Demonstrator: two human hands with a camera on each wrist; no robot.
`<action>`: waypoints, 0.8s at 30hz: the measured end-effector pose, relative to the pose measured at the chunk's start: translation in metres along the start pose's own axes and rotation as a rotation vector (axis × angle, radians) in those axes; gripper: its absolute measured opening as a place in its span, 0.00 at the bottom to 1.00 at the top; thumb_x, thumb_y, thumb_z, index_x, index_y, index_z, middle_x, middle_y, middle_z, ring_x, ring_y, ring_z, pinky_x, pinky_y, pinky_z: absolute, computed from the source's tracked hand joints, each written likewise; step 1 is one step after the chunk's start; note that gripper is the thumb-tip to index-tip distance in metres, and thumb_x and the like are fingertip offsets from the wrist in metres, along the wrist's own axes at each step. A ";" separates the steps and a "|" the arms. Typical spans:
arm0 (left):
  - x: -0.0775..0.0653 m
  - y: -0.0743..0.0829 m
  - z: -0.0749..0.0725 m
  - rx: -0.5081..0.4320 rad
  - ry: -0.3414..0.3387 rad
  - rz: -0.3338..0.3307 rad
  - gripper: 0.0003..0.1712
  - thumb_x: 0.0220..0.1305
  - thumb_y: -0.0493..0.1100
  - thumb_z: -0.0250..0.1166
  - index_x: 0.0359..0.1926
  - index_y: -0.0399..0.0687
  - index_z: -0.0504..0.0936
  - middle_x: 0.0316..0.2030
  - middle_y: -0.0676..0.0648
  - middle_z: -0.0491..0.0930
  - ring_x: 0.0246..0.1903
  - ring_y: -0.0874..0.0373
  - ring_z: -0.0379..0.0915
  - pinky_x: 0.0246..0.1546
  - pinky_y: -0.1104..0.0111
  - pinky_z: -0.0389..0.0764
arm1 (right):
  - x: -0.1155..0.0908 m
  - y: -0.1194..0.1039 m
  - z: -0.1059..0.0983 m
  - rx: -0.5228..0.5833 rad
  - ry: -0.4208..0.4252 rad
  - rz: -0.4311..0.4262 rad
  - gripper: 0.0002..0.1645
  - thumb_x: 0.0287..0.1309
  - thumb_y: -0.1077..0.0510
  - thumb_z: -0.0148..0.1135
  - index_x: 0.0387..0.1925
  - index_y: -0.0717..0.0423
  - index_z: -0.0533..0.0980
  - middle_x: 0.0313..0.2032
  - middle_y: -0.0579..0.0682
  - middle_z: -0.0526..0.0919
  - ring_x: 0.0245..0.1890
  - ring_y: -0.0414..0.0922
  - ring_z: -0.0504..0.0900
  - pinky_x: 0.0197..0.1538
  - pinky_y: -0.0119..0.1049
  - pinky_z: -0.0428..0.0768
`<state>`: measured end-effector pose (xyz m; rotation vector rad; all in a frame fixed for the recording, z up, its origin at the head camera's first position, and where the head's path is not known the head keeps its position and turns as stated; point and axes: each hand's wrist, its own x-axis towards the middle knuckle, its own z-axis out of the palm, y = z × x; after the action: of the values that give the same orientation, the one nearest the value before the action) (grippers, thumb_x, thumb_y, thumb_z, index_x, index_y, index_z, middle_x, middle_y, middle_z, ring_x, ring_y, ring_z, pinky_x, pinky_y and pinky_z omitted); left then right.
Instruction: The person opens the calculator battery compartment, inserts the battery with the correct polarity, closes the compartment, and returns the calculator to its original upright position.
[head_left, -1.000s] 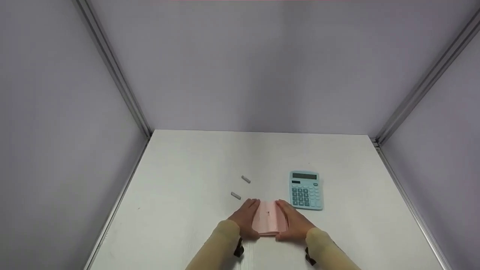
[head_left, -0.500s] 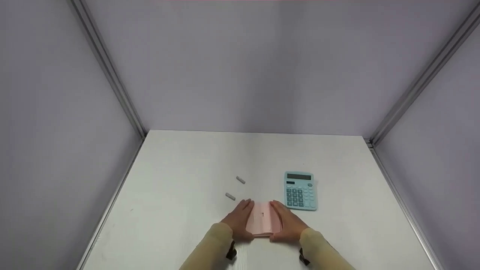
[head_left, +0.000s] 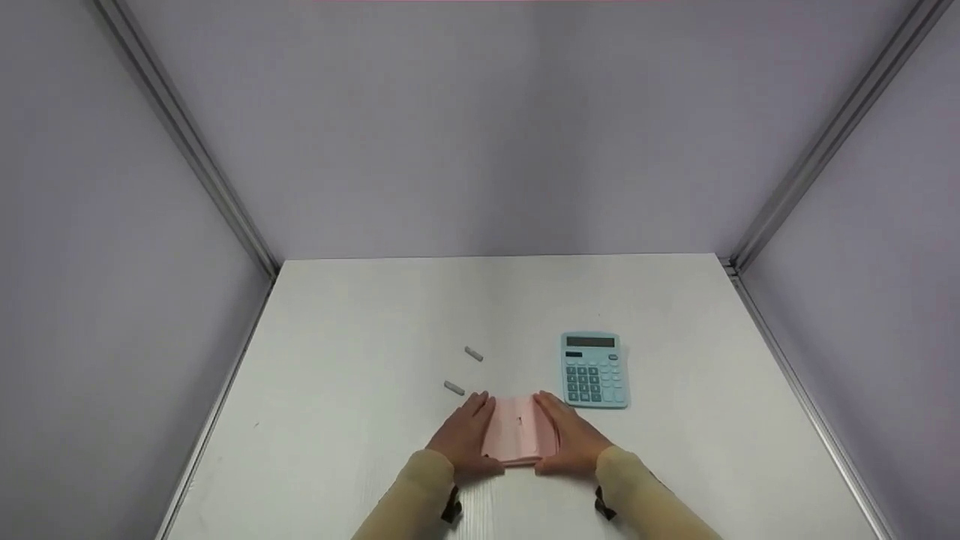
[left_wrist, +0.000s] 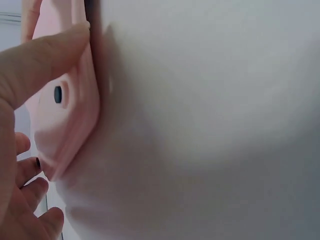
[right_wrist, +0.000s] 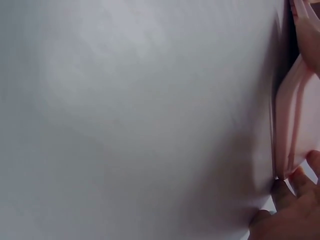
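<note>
A pink, flat folding case point(head_left: 519, 431), wallet-like, lies on the white table near the person. My left hand point(head_left: 463, 439) holds its left side, thumb at the near edge and fingers toward the far edge. On the opposite side my right hand point(head_left: 576, 442) grips it the same way. In the left wrist view the left thumb point(left_wrist: 47, 62) presses over the edge of the case point(left_wrist: 70, 117), beside a small dark oval spot. At the right border of the right wrist view, the right fingers point(right_wrist: 295, 205) touch one end of the case point(right_wrist: 290, 120).
A light blue calculator point(head_left: 595, 370) lies just beyond the right hand. Two short grey sticks point(head_left: 474, 353) lie past the left hand. Grey panels point(head_left: 495, 127) enclose the table point(head_left: 345, 360) at the back and both sides.
The head view has shifted a little, so everything on the table appears further left. Both hands keep their hold on the sides of the pink case.
</note>
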<state>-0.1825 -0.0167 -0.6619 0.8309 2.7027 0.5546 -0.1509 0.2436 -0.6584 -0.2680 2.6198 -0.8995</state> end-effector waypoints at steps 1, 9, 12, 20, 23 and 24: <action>-0.001 -0.001 0.000 0.012 0.002 0.005 0.70 0.36 0.70 0.75 0.75 0.48 0.52 0.74 0.47 0.50 0.72 0.50 0.46 0.69 0.58 0.56 | 0.000 0.000 0.001 -0.001 -0.006 0.001 0.78 0.26 0.31 0.79 0.76 0.35 0.43 0.75 0.40 0.43 0.74 0.48 0.45 0.72 0.53 0.51; -0.016 -0.005 -0.001 0.028 0.011 0.009 0.69 0.37 0.71 0.74 0.74 0.45 0.54 0.73 0.45 0.52 0.71 0.48 0.50 0.68 0.56 0.59 | -0.001 -0.005 0.008 -0.001 -0.026 -0.010 0.77 0.27 0.28 0.77 0.76 0.34 0.43 0.75 0.38 0.43 0.74 0.48 0.46 0.71 0.54 0.53; -0.017 -0.005 -0.001 0.039 0.029 0.017 0.68 0.37 0.71 0.74 0.74 0.44 0.55 0.73 0.45 0.53 0.70 0.48 0.52 0.68 0.56 0.60 | 0.000 -0.007 0.008 -0.015 -0.038 -0.014 0.76 0.28 0.28 0.76 0.76 0.33 0.42 0.75 0.38 0.42 0.74 0.47 0.45 0.71 0.53 0.52; -0.015 -0.008 0.009 0.115 0.060 0.039 0.66 0.40 0.73 0.71 0.74 0.45 0.56 0.73 0.46 0.53 0.71 0.51 0.51 0.68 0.54 0.58 | 0.003 -0.013 0.001 -0.057 -0.010 -0.034 0.63 0.44 0.24 0.64 0.75 0.45 0.50 0.75 0.47 0.49 0.73 0.50 0.49 0.71 0.54 0.54; -0.016 -0.009 0.014 0.152 0.042 0.029 0.65 0.43 0.78 0.64 0.75 0.49 0.53 0.74 0.48 0.49 0.72 0.51 0.46 0.69 0.51 0.57 | 0.005 -0.019 -0.001 -0.045 0.050 -0.033 0.52 0.54 0.28 0.59 0.72 0.49 0.59 0.72 0.51 0.57 0.71 0.53 0.55 0.70 0.55 0.57; -0.017 -0.009 0.015 0.158 0.040 0.028 0.65 0.44 0.79 0.63 0.75 0.49 0.52 0.74 0.48 0.49 0.73 0.51 0.45 0.68 0.50 0.57 | 0.005 -0.021 -0.001 -0.045 0.074 -0.035 0.48 0.56 0.30 0.58 0.71 0.50 0.62 0.71 0.52 0.59 0.71 0.54 0.57 0.69 0.55 0.58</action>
<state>-0.1680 -0.0294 -0.6765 0.9074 2.8040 0.3701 -0.1551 0.2264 -0.6458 -0.2983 2.7135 -0.8790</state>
